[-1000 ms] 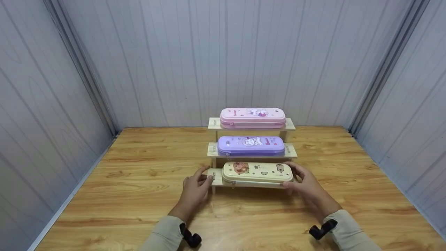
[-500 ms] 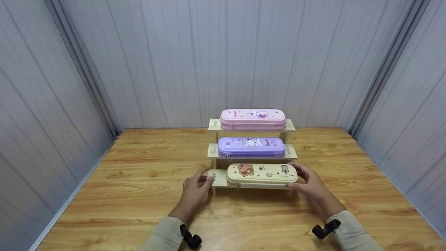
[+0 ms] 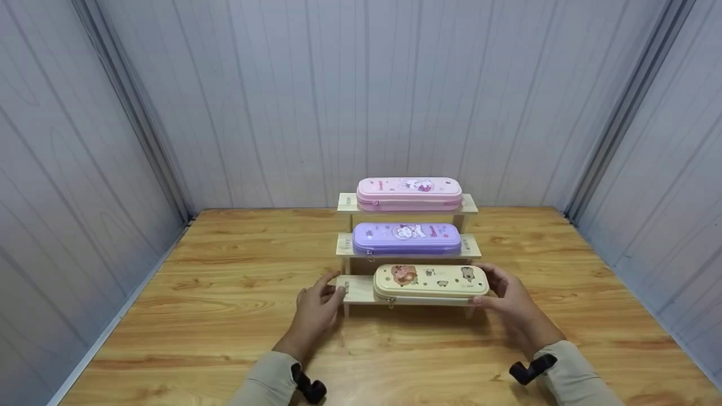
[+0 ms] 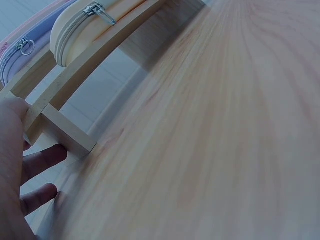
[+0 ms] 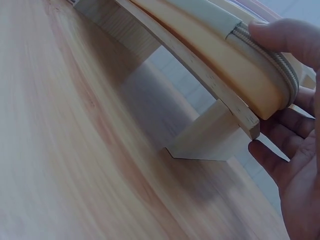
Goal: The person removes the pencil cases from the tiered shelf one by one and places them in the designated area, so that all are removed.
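Note:
A cream pencil case [image 3: 431, 282] with animal pictures lies along the bottom tier of a three-tier wooden stand [image 3: 358, 288], its right end reaching past the shelf's right end. My right hand [image 3: 514, 301] grips that end; in the right wrist view the thumb [image 5: 287, 37] presses the zipped side while the fingers sit behind and below. At the opposite end of the same shelf, my left hand [image 3: 317, 307] pinches the wood, thumb at the top and other fingers [image 4: 45, 162] spread below. Bare shelf shows between the left hand and the case.
A purple pencil case [image 3: 407, 238] lies on the middle tier and a pink one [image 3: 409, 193] on the top tier. The stand rests on a wood-grain table [image 3: 242, 265], with pale panelled walls [image 3: 271, 113] at the back and both sides.
The cream pencil case has slid to the right along the bottom shelf, my right hand moving with it. My left hand stays at the shelf's left end.

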`<control>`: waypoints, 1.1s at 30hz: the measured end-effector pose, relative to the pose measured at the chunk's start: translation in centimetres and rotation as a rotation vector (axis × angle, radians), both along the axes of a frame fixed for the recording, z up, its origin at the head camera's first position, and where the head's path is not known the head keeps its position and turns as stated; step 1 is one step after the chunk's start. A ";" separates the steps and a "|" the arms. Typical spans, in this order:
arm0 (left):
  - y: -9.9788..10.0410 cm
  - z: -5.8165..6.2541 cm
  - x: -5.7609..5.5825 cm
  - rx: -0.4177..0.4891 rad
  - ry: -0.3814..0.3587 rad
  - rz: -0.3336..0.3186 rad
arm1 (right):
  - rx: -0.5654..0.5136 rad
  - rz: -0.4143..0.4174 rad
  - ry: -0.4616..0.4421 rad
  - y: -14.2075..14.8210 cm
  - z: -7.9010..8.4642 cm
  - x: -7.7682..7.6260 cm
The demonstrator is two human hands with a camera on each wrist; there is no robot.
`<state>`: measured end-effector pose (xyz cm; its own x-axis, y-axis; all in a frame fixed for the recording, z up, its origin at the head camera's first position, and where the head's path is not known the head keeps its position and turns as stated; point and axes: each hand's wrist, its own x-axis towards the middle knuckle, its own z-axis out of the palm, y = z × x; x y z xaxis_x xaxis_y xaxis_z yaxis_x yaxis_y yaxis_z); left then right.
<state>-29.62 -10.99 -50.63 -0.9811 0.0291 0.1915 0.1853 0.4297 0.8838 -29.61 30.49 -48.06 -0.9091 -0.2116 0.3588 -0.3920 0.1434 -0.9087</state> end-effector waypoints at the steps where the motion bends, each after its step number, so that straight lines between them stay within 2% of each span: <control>1: 0.0 0.0 0.0 0.002 -0.003 0.002 | -0.003 0.006 0.006 0.0 0.0 0.0; 10: 0.1 0.1 0.0 0.007 -0.018 0.006 | -0.012 0.021 0.011 0.5 0.0 0.2; 17: 0.1 0.1 0.1 0.005 -0.004 0.009 | -0.002 0.030 0.014 1.0 -0.1 0.1; 28: -0.1 0.0 0.1 -0.009 0.016 -0.007 | 0.015 0.144 -0.023 1.4 0.3 -0.1; 33: 0.0 0.0 0.0 -0.005 0.006 0.002 | 0.008 0.168 -0.026 1.7 0.3 -0.3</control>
<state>-29.61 -10.94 -50.67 -0.9799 0.0282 0.1977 0.1901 0.4342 0.8805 -29.94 32.15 -47.73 -0.8696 -0.3642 0.3335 -0.3878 0.0855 -0.9178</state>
